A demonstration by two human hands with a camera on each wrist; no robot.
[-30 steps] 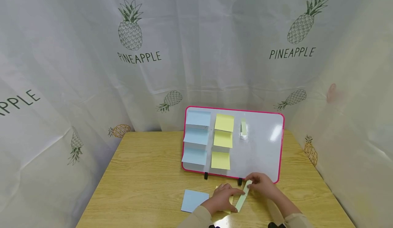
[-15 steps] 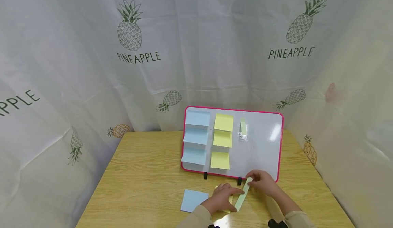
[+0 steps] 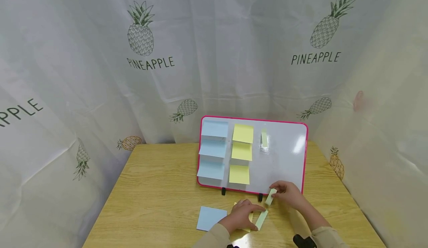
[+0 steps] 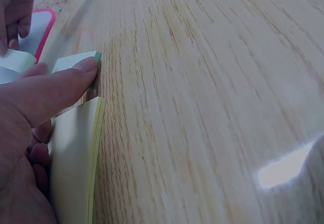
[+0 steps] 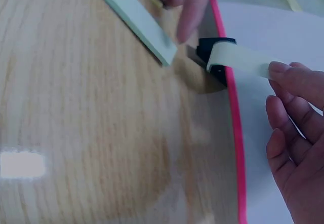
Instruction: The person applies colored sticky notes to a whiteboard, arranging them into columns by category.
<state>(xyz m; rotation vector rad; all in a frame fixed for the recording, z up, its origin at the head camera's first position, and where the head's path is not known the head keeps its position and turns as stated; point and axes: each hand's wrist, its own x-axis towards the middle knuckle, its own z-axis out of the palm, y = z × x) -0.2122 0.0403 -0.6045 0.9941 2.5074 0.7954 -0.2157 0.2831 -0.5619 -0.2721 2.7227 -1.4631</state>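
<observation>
My left hand [image 3: 240, 215] rests on the table and holds a narrow pale green sticky-note pad [image 3: 262, 220] lengthwise between thumb and index finger. In the left wrist view the thumb lies against the end of that pad. Pinched by its end in my right hand [image 3: 289, 195] is a single pale green sticky-note strip [image 5: 245, 61], curling over at its free end. It is separate from the pad and overlaps the whiteboard's lower edge in the right wrist view. A yellow sticky-note pad [image 4: 73, 163] lies under and beside the left hand, partly hidden.
Behind the hands a pink-framed whiteboard [image 3: 284, 155] stands on black feet [image 3: 260, 197]. It bears blue notes [image 3: 214, 149], yellow notes [image 3: 242, 151] and one green strip [image 3: 264, 138]. A blue sticky-note pad [image 3: 211, 218] lies to the left. A pineapple-print curtain [image 3: 227, 55] hangs behind.
The right hand has moved slightly up and away from the pad, and the green strip has come off it, leaving a gap. The left hand stays in place.
</observation>
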